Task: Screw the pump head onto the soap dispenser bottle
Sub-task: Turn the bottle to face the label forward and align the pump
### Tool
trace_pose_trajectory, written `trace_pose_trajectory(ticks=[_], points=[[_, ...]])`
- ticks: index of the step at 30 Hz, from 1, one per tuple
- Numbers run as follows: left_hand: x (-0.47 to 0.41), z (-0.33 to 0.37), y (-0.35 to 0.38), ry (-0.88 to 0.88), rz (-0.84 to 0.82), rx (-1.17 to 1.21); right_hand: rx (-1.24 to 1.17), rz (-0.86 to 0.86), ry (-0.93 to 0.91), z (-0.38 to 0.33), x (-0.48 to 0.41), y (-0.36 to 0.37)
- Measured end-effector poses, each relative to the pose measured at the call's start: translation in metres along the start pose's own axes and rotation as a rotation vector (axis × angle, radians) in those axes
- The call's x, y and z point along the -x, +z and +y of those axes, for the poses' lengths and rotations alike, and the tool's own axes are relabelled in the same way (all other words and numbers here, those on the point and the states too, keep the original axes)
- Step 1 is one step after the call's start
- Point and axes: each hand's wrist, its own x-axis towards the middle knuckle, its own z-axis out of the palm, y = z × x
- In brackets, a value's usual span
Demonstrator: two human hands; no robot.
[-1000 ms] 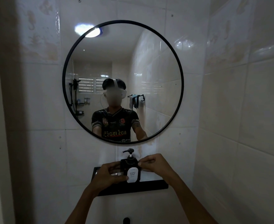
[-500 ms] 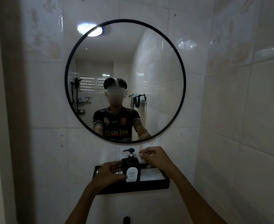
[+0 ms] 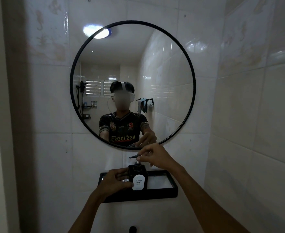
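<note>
Black plastic makes up the one soap dispenser bottle (image 3: pixel 138 177) I can see, a square-shouldered body with a white label reading HAND SOAP on its front. It stands upright on the single black shelf (image 3: pixel 162 193) fixed to the tiled wall, near the shelf's middle and slightly toward its left end. Both of my hands are at work on it. My left hand (image 3: pixel 116 181) wraps the bottle's left side, with the thumb pressed against the lower left corner of the label, gripping the body firmly. My right hand (image 3: pixel 155 157) is raised above the bottle, its fingertips pinched closed on the one pump head (image 3: pixel 135 156), whose black spout points left. The pump head sits lifted above the bottle's neck, with a short white stem visible between the two. I cannot tell whether the collar threads are engaged, since my fingers cover that part. To the right of the bottle the shelf's pale floor is bare up to its right edge. One round mirror (image 3: pixel 132 84) with a thin black frame hangs on the wall directly above the shelf, reflecting a person in a dark shirt and one ceiling light. A small dark object (image 3: pixel 132 229) shows at the bottom edge of the view, too cropped to identify.
</note>
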Motion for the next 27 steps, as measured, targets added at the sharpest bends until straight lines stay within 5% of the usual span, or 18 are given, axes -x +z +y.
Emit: trace_pose_trajectory(ticks=[17,27], points=[[0.0012,0.0018,0.0007,0.000,-0.006,0.002,0.036,-0.208,-0.079,-0.0016,-0.0012,-0.0078],[0.0017,0.0018,-0.0002,0.003,-0.019,0.020,-0.036,-0.176,0.005,-0.0026,-0.0010,-0.0081]])
